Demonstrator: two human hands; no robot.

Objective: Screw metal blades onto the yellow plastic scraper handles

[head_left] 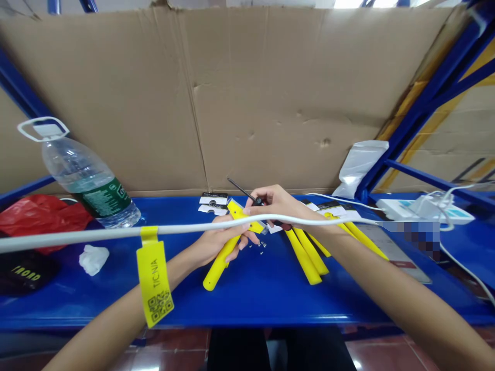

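Note:
My left hand is closed around a yellow T-shaped scraper, its handle slanting down toward me and its wide head pointing away. A clear strip shows at the ends of that head. In my right hand is a screwdriver with a dark handle; its shaft points up and left, away from the scraper. The fingers of my right hand are close to the scraper's head; the cable in front partly hides whether they touch it. Several tiny screws lie on the blue table just beyond my left fingertips.
More yellow scrapers lie at right, partly under my right forearm. A white cable with a yellow tag crosses the view. Printed cards lie behind. A water bottle and red bag stand left; a power strip is right.

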